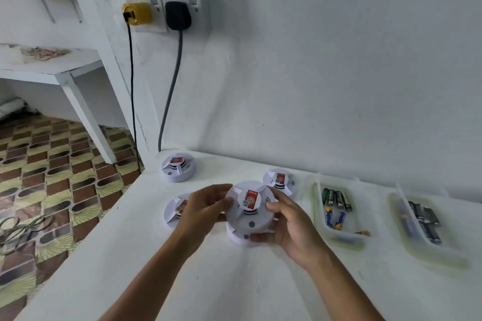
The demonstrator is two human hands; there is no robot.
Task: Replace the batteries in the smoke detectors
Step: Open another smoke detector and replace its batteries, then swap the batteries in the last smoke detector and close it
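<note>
On the white desk against the white wall, two clear plastic trays sit at the right: the nearer tray holds several loose AA batteries, some dark with green, some blue and yellow, and the farther tray holds dark batteries that are too blurred to tell apart. Above the desk's centre, a white round smoke detector with a red label on its raised middle is held up between both hands: the left hand curls round its left rim, and the right hand grips its right and lower edge, thumb on top. Three more detectors lie on the desk: one at the back corner, one behind the right hand, and one partly hidden by the left hand. On the wall, a yellow plug and a black plug sit in a double socket.
</note>
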